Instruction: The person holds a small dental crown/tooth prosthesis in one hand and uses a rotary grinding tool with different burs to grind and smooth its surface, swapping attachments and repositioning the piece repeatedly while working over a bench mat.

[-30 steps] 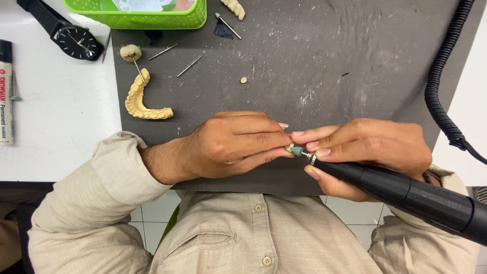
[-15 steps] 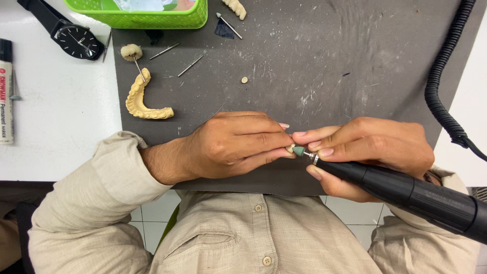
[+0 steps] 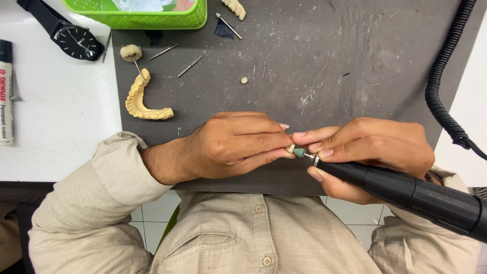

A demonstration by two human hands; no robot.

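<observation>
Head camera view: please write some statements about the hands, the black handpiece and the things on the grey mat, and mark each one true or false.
1. The right hand holds the black handpiece. True.
2. The left hand lies flat and open on the grey mat. False: its fingertips pinch a small pale piece.
3. The handpiece's greenish tip is at that pale piece. True.
4. The yellowish tooth model lies inside the green basket. False: it lies on the mat, left of the hands.
5. The black wristwatch is on the left wrist. False: it lies on the white table.
</observation>
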